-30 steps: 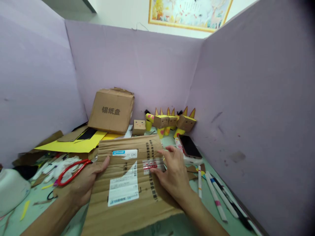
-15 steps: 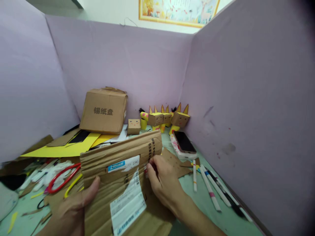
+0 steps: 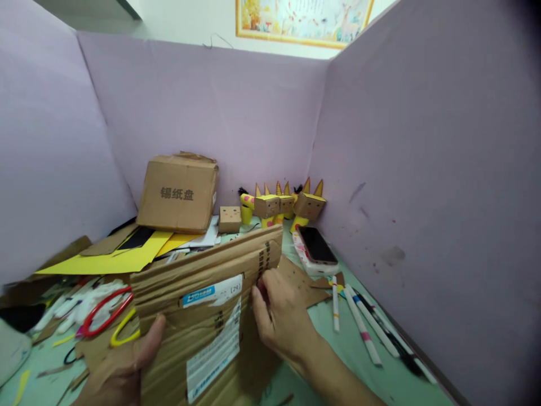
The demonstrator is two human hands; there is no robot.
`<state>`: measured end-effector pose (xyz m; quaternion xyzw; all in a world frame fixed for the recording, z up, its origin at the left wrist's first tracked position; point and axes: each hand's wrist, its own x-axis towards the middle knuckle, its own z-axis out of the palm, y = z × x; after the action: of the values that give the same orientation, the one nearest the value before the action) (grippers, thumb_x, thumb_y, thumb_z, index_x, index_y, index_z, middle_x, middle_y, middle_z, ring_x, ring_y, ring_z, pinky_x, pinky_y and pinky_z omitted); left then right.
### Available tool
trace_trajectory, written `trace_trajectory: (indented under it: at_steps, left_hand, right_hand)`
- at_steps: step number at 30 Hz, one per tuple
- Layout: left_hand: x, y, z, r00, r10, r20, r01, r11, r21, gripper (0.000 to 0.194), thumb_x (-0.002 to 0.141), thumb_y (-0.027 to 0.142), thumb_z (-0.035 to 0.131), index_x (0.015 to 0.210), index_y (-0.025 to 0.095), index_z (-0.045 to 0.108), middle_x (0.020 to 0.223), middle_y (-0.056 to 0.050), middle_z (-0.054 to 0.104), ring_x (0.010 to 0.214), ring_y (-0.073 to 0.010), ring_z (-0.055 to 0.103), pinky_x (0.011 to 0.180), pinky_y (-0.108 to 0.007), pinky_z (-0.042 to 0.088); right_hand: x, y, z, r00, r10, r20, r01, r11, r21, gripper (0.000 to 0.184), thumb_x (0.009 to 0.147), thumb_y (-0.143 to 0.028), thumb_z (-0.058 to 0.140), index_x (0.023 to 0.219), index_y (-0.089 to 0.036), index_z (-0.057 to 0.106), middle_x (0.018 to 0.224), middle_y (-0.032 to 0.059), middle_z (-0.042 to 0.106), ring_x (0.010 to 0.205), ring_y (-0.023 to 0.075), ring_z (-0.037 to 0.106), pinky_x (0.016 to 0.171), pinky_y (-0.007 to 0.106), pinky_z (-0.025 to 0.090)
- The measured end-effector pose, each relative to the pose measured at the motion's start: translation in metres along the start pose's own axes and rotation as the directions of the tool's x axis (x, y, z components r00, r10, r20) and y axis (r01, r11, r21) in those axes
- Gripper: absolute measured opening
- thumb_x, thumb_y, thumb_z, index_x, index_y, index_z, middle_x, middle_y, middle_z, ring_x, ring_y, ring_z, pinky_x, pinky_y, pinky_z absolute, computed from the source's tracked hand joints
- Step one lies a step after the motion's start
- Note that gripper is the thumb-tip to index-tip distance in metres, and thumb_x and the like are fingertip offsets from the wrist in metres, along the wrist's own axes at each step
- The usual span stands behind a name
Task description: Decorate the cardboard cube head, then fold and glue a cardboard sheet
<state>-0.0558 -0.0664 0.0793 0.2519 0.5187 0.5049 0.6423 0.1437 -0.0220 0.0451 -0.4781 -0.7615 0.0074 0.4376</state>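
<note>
A sheet of corrugated cardboard (image 3: 169, 330), creased along its ribs and bearing a torn shipping label (image 3: 217, 349), is held up tilted in front of me. My left hand (image 3: 122, 361) grips its left edge, thumb on the near face and the other fingers hidden behind. On the right side my right hand (image 3: 281, 316) has its fingers curled against the cardboard near the printed lettering. Its fingertips are partly hidden. Scissors with red handles (image 3: 105, 310) and a yellow-handled pair (image 3: 124, 329) lie just beyond my left hand.
Behind stand a cardboard box (image 3: 177, 194), a small cardboard cube with a drawn face (image 3: 230, 219) and several yellow giraffe-like figures (image 3: 310, 206). A phone (image 3: 316, 245) and several markers (image 3: 363, 327) lie at right. Yellow paper (image 3: 105, 262) and scraps cover the left. Purple partitions (image 3: 203, 101) surround the table.
The cardboard has tilted, its top right corner moving slightly right and its lower part swinging left. Both hands keep contact with it; my left hand has shifted slightly left and down.
</note>
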Motion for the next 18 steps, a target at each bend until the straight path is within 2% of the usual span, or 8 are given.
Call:
trace_trajectory:
  at_steps: [2, 5, 8, 11, 13, 16, 18]
  left_hand:
    - [-0.003, 0.002, 0.005, 0.996, -0.047, -0.08, 0.045, 0.999, -0.031, 0.111, 0.022, 0.055, 0.088, 0.125, 0.025, 0.059, 0.094, -0.004, 0.075, 0.109, -0.0393, 0.058, 0.094, -0.045, 0.05]
    - [-0.006, 0.004, 0.011, 0.989, -0.059, -0.135, 0.049, 0.996, -0.075, 0.109, 0.019, 0.051, 0.089, 0.122, 0.027, 0.062, 0.092, -0.004, 0.075, 0.109, -0.0399, 0.058, 0.094, -0.045, 0.05]
    - [-0.004, 0.003, 0.01, 0.995, -0.065, -0.071, 0.058, 0.994, -0.097, 0.099, 0.024, 0.05, 0.089, 0.118, 0.027, 0.065, 0.094, -0.004, 0.075, 0.11, -0.0391, 0.058, 0.095, -0.044, 0.05]
    - [0.004, 0.002, 0.002, 0.994, -0.09, 0.056, 0.095, 0.99, -0.102, 0.086, 0.033, 0.05, 0.088, 0.113, 0.025, 0.068, 0.096, -0.004, 0.075, 0.112, -0.0376, 0.058, 0.097, -0.046, 0.048]
    - [0.01, 0.002, -0.005, 0.99, -0.112, 0.089, 0.12, 0.989, -0.092, 0.08, 0.034, 0.051, 0.087, 0.107, 0.024, 0.071, 0.095, -0.004, 0.075, 0.112, -0.0384, 0.058, 0.096, -0.047, 0.049]
    - [0.012, 0.005, -0.008, 0.993, -0.117, 0.005, 0.117, 0.992, -0.043, 0.077, 0.028, 0.054, 0.087, 0.098, 0.024, 0.075, 0.09, -0.005, 0.075, 0.108, -0.0404, 0.06, 0.092, -0.048, 0.051]
    - [0.008, 0.006, -0.004, 0.996, -0.068, -0.063, 0.068, 0.998, 0.002, 0.077, 0.029, 0.055, 0.087, 0.098, 0.025, 0.074, 0.087, -0.003, 0.076, 0.105, -0.0391, 0.061, 0.091, -0.047, 0.052]
  right_hand:
    - [0.0, 0.001, 0.001, 1.0, -0.007, -0.008, 0.007, 1.0, 0.009, 0.016, 0.086, -0.018, 0.036, 0.071, -0.021, 0.041, 0.069, 0.0044, 0.05, 0.063, 0.0181, 0.048, 0.056, 0.029, 0.035]
    - [0.0, 0.002, 0.001, 1.0, 0.021, 0.015, -0.022, 0.999, 0.035, 0.017, 0.087, -0.02, 0.036, 0.071, -0.021, 0.04, 0.069, 0.0039, 0.049, 0.062, 0.0179, 0.048, 0.056, 0.029, 0.035]
    - [0.0, 0.002, -0.001, 0.997, 0.055, 0.052, -0.059, 0.996, 0.063, 0.016, 0.086, -0.023, 0.038, 0.07, -0.022, 0.038, 0.067, 0.0032, 0.048, 0.061, 0.018, 0.047, 0.055, 0.029, 0.034]
    - [0.0, 0.002, -0.002, 0.996, 0.044, 0.071, -0.05, 0.995, 0.085, 0.016, 0.085, -0.023, 0.039, 0.069, -0.022, 0.037, 0.066, 0.003, 0.048, 0.061, 0.018, 0.047, 0.055, 0.029, 0.034]
    - [0.0, 0.001, -0.002, 0.997, 0.029, 0.068, -0.035, 0.996, 0.084, 0.016, 0.084, -0.023, 0.038, 0.069, -0.023, 0.036, 0.067, 0.0036, 0.049, 0.062, 0.0183, 0.047, 0.055, 0.029, 0.034]
    - [0.0, 0.001, -0.002, 0.997, 0.021, 0.071, -0.026, 0.997, 0.075, 0.016, 0.085, -0.022, 0.037, 0.068, -0.022, 0.037, 0.068, 0.0045, 0.05, 0.063, 0.0186, 0.047, 0.055, 0.029, 0.035]
    - [-0.001, 0.0, -0.002, 0.997, 0.021, 0.078, -0.026, 0.997, 0.069, 0.016, 0.085, -0.022, 0.037, 0.068, -0.022, 0.037, 0.069, 0.0048, 0.05, 0.064, 0.0187, 0.048, 0.056, 0.029, 0.036]
